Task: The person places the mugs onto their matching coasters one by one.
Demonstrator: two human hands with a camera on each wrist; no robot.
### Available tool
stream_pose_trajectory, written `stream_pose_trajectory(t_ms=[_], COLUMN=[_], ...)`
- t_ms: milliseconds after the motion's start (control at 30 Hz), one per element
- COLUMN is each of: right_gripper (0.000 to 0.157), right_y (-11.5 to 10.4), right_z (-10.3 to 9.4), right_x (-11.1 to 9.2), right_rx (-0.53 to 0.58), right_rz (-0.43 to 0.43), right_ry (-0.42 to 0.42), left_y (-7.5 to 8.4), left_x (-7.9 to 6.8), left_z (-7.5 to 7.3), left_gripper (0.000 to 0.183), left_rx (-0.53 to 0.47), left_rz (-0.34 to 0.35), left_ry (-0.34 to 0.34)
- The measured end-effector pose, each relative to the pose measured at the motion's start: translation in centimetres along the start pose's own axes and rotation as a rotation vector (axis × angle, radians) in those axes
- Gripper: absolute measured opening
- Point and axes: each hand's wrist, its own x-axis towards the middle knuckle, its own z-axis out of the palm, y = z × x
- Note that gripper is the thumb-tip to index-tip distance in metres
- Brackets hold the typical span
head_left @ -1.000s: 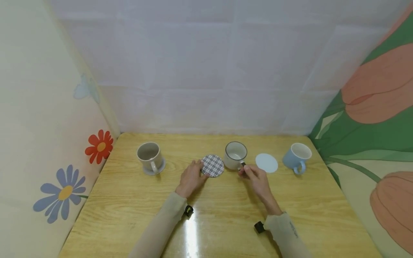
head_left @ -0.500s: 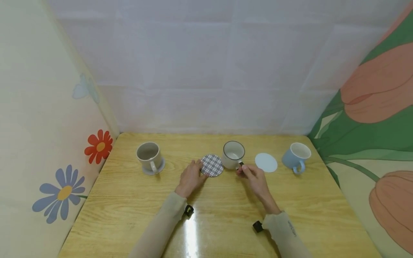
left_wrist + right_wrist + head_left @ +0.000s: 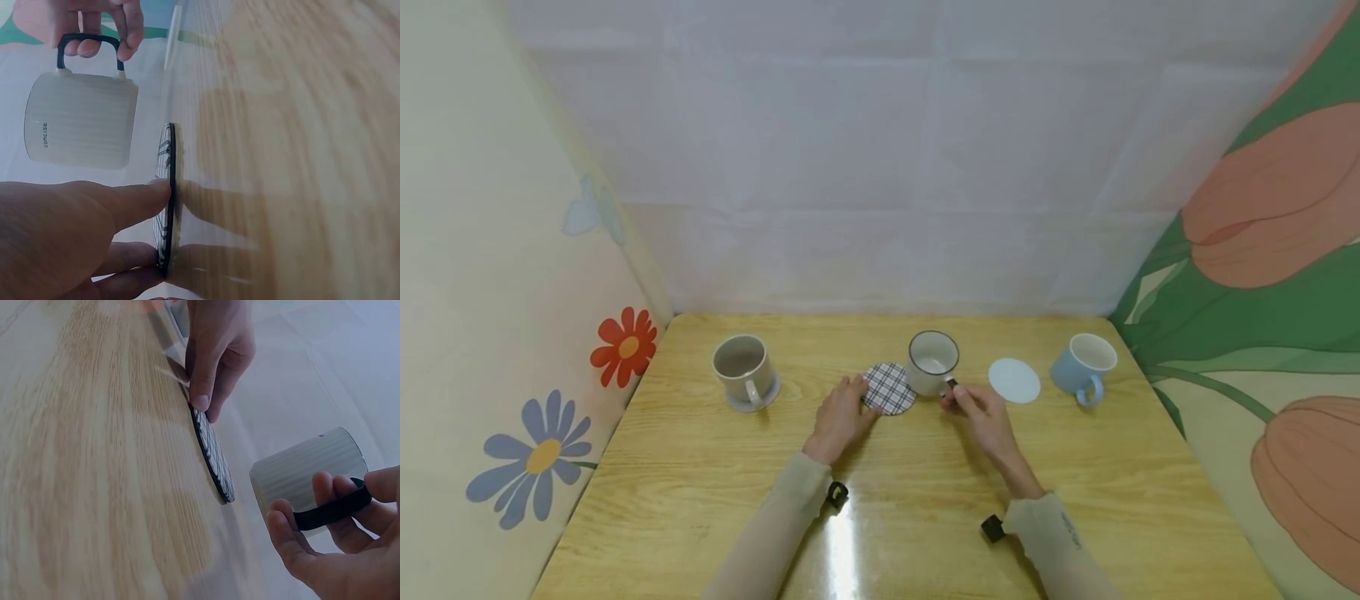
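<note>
My left hand (image 3: pixel 838 417) is at the left side of a round plaid coaster (image 3: pixel 891 389) lying on the table, thumb and fingers pinching its edge. Just right of the coaster, my right hand (image 3: pixel 987 417) grips the black handle (image 3: pixel 334 511) of a cream mug (image 3: pixel 929 367) with a dark rim. In the left wrist view the mug (image 3: pixel 84 119), ribbed and printed "concise", hangs upright with a gap between its base and the tabletop. Seen from the head, its left side overlaps the coaster's right edge.
At the left, a grey-beige mug (image 3: pixel 739 362) stands on a grey coaster (image 3: pixel 772 394). A pale blue round coaster (image 3: pixel 1015 381) lies right of my right hand, with a light blue mug (image 3: pixel 1071 372) beyond it. A white cloth (image 3: pixel 850 167) hangs behind the wooden table (image 3: pixel 910 500).
My right hand has carried the cream mug a little left, closer to the plaid coaster. The left hand keeps its place at the coaster. The head view has shifted slightly.
</note>
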Motion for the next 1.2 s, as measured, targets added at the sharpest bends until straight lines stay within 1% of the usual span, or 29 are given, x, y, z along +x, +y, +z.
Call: stream_pose_trajectory(t_ms=[333,533,733,933,1200], right_gripper=[0.033,0.033,0.035,0.035,0.035], right_y=[0.2,0.0,-0.3,-0.2,0.3], right_z=[0.4,0.7,1.0,1.1,1.6], right_x=[0.1,0.2,0.1,0.2,0.6], right_rx=[0.021,0.021,0.026,0.027,0.034], right_rz=[-0.093,-0.077,-0.059,-0.061,-0.047], right_ry=[-0.047,-0.044,-0.043,-0.038,-0.061], left_y=[-0.1,-0.1,-0.1,0.0,-0.1], left_x=[0.0,0.1,0.1,0.2,0.2], left_z=[0.0,-0.1,-0.1,0.0,-0.1], left_gripper=[0.055,0.056,0.053,0.053,0.057], left_rx=[-0.005,0.016,0.018,0.025,0.027], left_rz=[0.0,0.007,0.018,0.028,0.01], left_ry=[-0.009,0.0,0.01,0.012,-0.009])
